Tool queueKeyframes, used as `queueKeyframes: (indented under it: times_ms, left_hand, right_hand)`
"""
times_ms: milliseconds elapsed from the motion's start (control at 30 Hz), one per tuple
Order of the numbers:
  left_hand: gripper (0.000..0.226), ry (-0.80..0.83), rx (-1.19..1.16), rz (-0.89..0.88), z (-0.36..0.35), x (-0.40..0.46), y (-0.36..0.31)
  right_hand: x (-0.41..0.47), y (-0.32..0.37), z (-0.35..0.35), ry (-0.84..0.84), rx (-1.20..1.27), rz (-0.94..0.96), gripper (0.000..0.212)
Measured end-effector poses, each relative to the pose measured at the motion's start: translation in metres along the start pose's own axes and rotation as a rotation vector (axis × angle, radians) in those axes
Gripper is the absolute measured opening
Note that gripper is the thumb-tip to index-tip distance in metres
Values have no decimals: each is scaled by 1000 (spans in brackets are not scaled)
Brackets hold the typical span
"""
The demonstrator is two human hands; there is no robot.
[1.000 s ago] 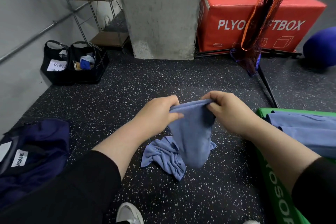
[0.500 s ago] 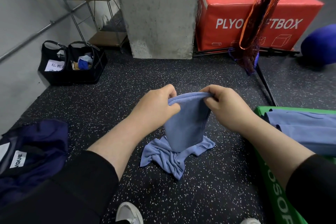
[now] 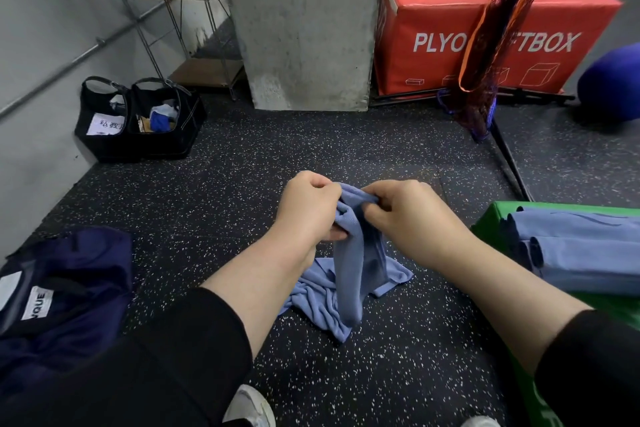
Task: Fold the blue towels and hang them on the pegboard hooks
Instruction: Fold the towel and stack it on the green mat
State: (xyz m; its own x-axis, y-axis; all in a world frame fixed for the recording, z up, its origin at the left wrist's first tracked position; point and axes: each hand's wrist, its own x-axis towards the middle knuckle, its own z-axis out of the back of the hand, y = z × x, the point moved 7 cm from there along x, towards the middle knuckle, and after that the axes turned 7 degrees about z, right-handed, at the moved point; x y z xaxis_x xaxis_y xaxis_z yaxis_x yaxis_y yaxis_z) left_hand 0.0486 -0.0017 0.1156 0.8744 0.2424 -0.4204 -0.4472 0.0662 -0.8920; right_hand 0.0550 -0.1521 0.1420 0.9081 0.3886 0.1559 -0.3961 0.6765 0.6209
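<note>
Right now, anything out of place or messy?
One blue towel lies crumpled on the speckled floor, under the towel both hands hold, while folded towels sit neatly on the green box.

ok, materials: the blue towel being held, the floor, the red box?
Blue towel: soft matte knit, probably microfiber or cotton; it drapes limply and shows fine ribbing. Floor: looks like black rubber matting with white flecks, with a seam visible. Red box: likely vinyl-covered foam; smooth, faintly shiny skin with rounded edges.
</note>
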Motion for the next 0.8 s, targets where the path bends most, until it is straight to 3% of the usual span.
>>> queueKeyframes:
  times_ms: [200,300,433,533,600,700,800]
  left_hand:
    - [26,52,-149,-33,-3,-2,-3]
    - [38,177,-219,-15,-13,-9,-4]
    - [42,51,161,-209,-5,-2,-9]
    - [53,236,299,-221,-14,1,3]
    - [45,314,299,-162,-21,1,15]
    - [23,282,328,-200,-22,3,15]
    - [24,332,263,-210,-23,3,15]
  right_hand:
    - [-1,2,-10,120,146,22,17]
    - [2,-19,-4,20,135,-61,25]
    - [8,-32,8,-79,109,-112,6]
    - [9,-27,13,-59,247,-75,9]
    - [8,-21,17,-64,342,-55,7]
    - [7,-14,24,-50,348,-22,7]
    - [8,-11,26,-22,262,-13,8]
